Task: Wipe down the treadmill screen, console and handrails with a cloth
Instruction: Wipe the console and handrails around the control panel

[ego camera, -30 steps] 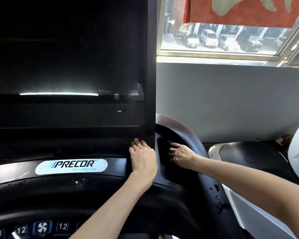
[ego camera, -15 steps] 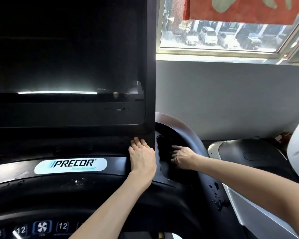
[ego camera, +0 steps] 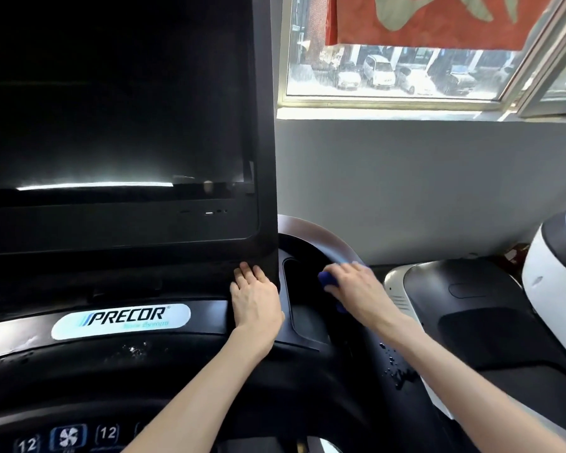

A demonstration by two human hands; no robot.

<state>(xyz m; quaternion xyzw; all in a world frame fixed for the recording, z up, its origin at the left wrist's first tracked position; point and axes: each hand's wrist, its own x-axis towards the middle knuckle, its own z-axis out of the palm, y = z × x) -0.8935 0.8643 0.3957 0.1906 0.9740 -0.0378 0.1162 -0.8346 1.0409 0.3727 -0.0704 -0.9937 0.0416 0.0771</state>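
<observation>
Hands are working to the right of the PRECOR label (ego camera: 121,320), the white badge sitting on the black treadmill console (ego camera: 177,371). Just right of the label, the left hand (ego camera: 255,302) is lying palm down on the console, its fingers straight and close together, their tips touching the dark panel under the lower right corner of the screen (ego camera: 111,109), which is standing unlit above the label. Farther right of the label, the right hand (ego camera: 356,289) is pressing a blue cloth (ego camera: 327,278) against the inner side of the curved handrail (ego camera: 321,237), beside a dark recessed pocket (ego camera: 304,289). Its fingers are bending over the cloth with the thumb underneath, clamping it; motion blur is hiding the fingertips, and a strip of blue is showing below the palm. Water droplets (ego camera: 396,364) are glistening on the black surface right of and below the label, under the right forearm. Below the label, a lit fan button (ego camera: 68,437) is glowing among number keys. Far to the right of the label, a white and black machine (ego camera: 549,282) is standing against the grey wall. Above and right of the label, a window (ego camera: 389,76) is showing parked cars, with a red fabric (ego camera: 422,21) hanging across its top.
</observation>
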